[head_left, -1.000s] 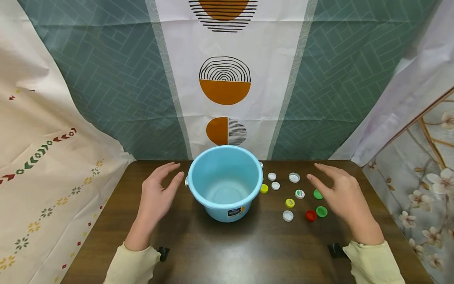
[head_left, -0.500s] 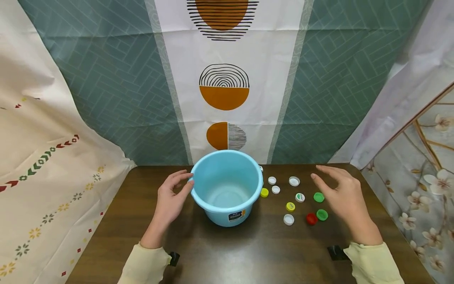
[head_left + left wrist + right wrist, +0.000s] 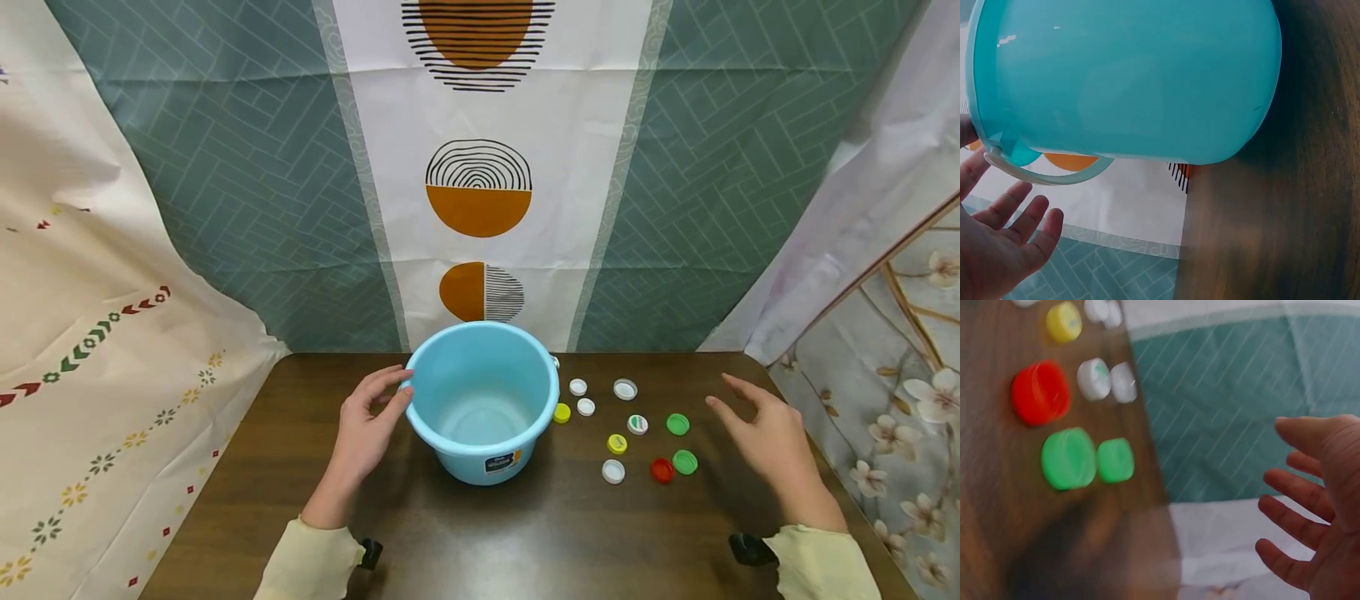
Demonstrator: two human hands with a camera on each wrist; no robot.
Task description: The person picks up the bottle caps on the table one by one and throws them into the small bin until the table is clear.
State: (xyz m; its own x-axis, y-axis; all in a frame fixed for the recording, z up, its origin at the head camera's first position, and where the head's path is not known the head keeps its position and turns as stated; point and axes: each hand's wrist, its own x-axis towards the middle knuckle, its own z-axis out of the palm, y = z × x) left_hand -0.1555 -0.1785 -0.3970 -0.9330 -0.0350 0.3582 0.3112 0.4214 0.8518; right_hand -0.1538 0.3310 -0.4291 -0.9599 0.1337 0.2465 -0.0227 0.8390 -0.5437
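A light blue bucket [image 3: 483, 458] stands upright on the wooden table, its pale handle [image 3: 1054, 178] hanging behind it in the left wrist view. My left hand [image 3: 367, 429] is at the bucket's left rim, thumb and index fingertips against or very near it. The other fingers are spread and relaxed. My right hand [image 3: 772, 442] hovers right of the scattered bottle caps, fingers loosely extended, holding nothing. Nearest to it are two green caps [image 3: 685, 462] and a red cap [image 3: 662, 471]. Further left lie yellow caps [image 3: 617, 444] and several white caps [image 3: 613, 472].
A brown wooden table [image 3: 480, 550] carries everything. Behind it hangs a green and white patterned curtain [image 3: 285, 208]. Cream cloth [image 3: 112, 333] borders the left side, and a flowered cloth [image 3: 892, 433] lies along the right edge.
My left hand has come rightward to the bucket's rim and stayed there. My right hand has shifted right and slightly toward me, away from the caps. Bucket and caps stay put.
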